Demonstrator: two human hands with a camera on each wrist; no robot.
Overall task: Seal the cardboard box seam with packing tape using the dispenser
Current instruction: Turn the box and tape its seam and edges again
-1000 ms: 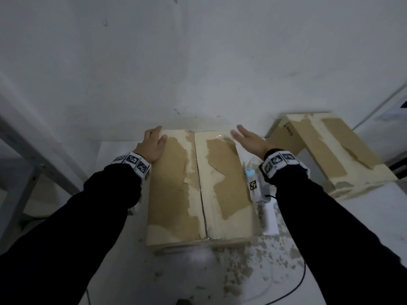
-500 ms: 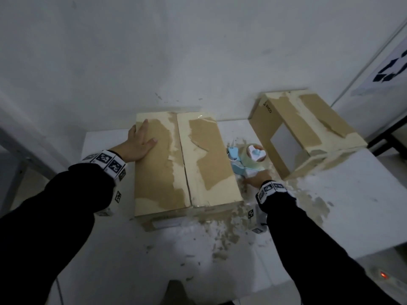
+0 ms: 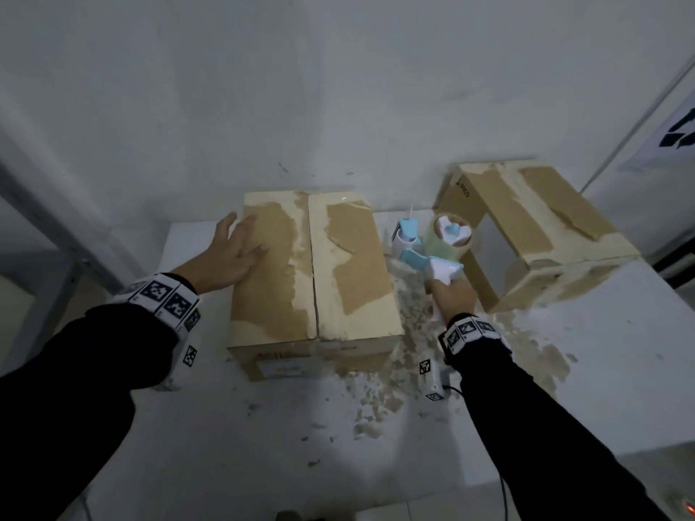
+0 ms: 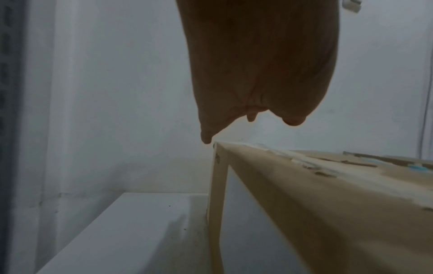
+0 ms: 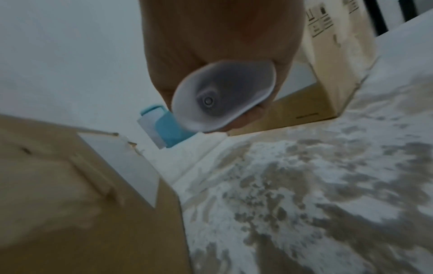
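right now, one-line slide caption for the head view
Left hand steadies the cardboard box; right hand grips the tape dispenser.

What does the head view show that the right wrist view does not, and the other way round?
Only the head view shows the left hand lying flat on the near box, its unsealed seam, and the tape roll. Only the right wrist view shows the butt end of the dispenser handle. Both show the right hand gripping the dispenser, and the second box.

The right hand (image 5: 218, 48) hides the dispenser (image 5: 222, 98) handle's grip.
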